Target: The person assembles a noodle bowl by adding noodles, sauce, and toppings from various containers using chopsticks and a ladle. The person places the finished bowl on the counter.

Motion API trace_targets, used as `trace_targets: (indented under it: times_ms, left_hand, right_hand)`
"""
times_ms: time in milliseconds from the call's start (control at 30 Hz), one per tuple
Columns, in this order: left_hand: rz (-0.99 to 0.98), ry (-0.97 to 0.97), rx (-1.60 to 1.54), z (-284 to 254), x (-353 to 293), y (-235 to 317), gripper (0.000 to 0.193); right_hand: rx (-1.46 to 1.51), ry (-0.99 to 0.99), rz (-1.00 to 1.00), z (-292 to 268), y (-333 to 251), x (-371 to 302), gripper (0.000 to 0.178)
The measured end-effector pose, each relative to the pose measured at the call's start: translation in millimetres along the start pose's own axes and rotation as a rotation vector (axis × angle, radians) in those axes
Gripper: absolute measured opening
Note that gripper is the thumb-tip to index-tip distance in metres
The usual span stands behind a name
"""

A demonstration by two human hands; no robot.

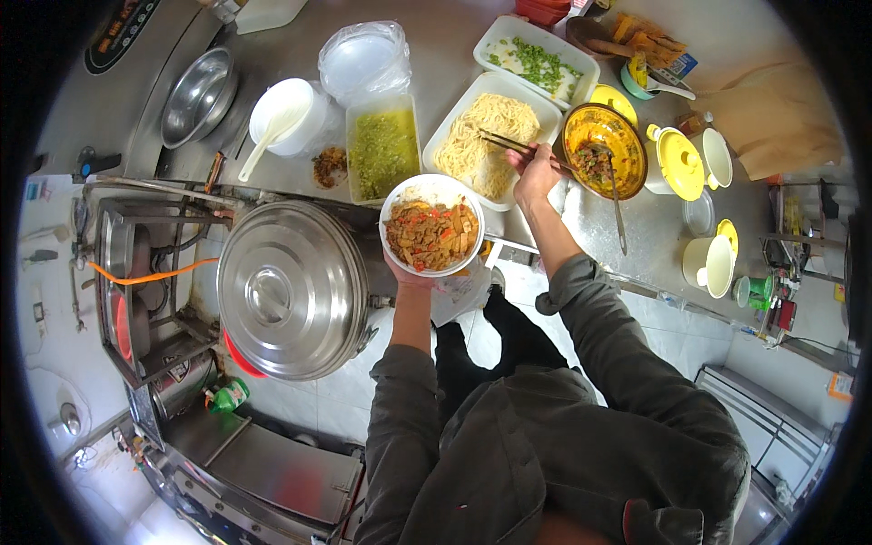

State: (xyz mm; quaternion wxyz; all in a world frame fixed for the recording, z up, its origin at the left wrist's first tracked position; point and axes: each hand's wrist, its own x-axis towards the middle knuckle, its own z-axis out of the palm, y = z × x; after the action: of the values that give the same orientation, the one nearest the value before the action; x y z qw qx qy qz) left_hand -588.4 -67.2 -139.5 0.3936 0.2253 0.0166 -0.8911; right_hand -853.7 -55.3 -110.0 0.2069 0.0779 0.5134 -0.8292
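Note:
My left hand (409,275) is closed around the lower side of a white bowl (438,188), which it holds up in front of the counter. Inside the bowl lies chopped brown meat with red pieces (432,234). My right hand (536,173) grips dark chopsticks (496,138), their tips over pale noodles (483,127) in a white rectangular tub (546,107). Just right of that hand stands a brown-rimmed bowl (636,136) of oily, dark, chopped food, with a metal spoon (621,218) leaning out over its near edge.
A tub of green chopped vegetables (382,154) sits left of the noodles; a chopped-scallion tub (536,64) is behind. Farther left are a white container (282,109) with a ladle and a steel bowl (198,100). A big lidded pot (282,291) stands near-left, yellow-lidded pots (679,163) right.

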Motion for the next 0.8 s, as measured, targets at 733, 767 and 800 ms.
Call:
trace_targets:
  times_ms: [733,767,800]
  left_hand:
    - [-0.002,-0.126,-0.055,38.0,35.2,-17.6,0.065]
    - [-0.014,-0.114,-0.057,36.5,33.7,-18.5,0.065]
    - [-0.03,-0.105,-0.062,34.7,32.3,-18.9,0.066]
  right_hand:
    - [-0.359,-0.479,-0.151,-25.3,-112.5,-101.7,0.039]
    - [-0.412,-0.537,-0.11,-23.1,-110.9,-110.9,0.041]
    - [-0.529,-0.608,-0.126,-21.1,-110.9,-119.3,0.039]
